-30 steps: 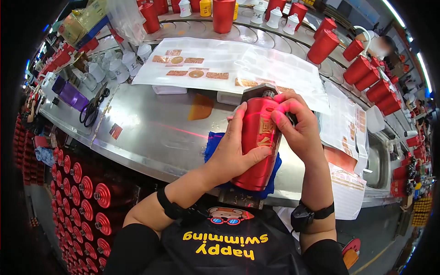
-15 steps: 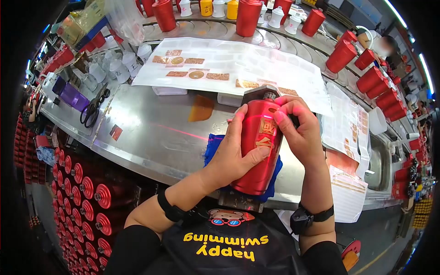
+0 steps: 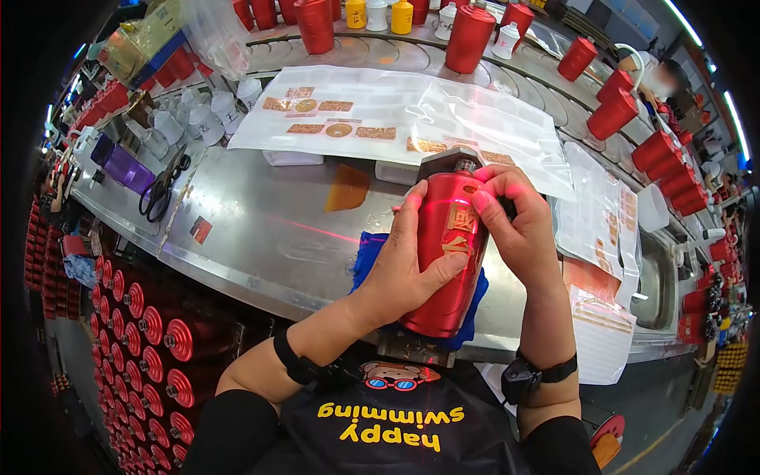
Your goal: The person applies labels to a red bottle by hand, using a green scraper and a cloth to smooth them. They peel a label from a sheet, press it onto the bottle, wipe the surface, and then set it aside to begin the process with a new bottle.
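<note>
A red bottle point(image 3: 443, 273) with gold characters and a clear threaded neck leans on a blue cloth point(image 3: 369, 252) at the bench edge. My left hand point(image 3: 404, 273) is wrapped round its left side, the thumb lying across the front below the characters. At the bottle's upper right, my right hand point(image 3: 514, 218) has its thumb and index finger pinched together, beside a small dark oval mark. What lies between those fingertips is too small to make out. Behind the neck stands a dark angular support point(image 3: 453, 160). Red light lines cross the bottle and fingers.
Sheets of gold decals point(image 3: 348, 99) lie beyond the bottle and more sheets point(image 3: 590, 210) lie to the right. Black scissors point(image 3: 162, 190) and a purple bottle point(image 3: 123, 165) are at left. A conveyor point(image 3: 380, 51) carries red bottles behind. Many red bottles point(image 3: 178, 340) stand lower left.
Red bottles on the conveyor have shifted to the right. Both hands and the held bottle stay almost in the same place.
</note>
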Demonstrator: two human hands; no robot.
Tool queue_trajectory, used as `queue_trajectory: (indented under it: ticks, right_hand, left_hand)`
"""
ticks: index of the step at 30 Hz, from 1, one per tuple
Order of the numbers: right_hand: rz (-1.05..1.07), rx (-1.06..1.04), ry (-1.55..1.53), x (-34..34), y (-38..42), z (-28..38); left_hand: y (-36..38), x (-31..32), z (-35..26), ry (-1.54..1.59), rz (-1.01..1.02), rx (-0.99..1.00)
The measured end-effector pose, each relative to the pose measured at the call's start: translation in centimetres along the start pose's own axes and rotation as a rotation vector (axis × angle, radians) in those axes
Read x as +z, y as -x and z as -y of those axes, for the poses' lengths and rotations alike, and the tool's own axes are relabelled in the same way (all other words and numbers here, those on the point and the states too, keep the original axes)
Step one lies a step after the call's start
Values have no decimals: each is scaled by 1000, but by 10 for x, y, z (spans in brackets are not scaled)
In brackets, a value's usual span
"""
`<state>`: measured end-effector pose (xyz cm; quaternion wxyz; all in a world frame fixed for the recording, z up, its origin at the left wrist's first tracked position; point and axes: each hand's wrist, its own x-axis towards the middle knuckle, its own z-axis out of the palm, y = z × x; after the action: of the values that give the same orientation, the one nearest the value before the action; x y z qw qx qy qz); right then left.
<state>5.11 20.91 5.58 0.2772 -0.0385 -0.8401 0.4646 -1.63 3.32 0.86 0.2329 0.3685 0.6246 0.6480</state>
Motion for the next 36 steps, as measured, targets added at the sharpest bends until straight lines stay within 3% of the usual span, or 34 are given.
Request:
queue_trajectory:
  ticks: [19,25,36]
  right_hand:
    - [-10,-24,33,1,-1,-1]
    - [-15,-15,46,1,-1,0]
    - [-17,-34,37,2,-1,-2]
  left_hand:
    - [0,1,2,-25,-17,17]
    - [0,0,-10,152,7,-8]
    - [1,-2,1,135,18,-2]
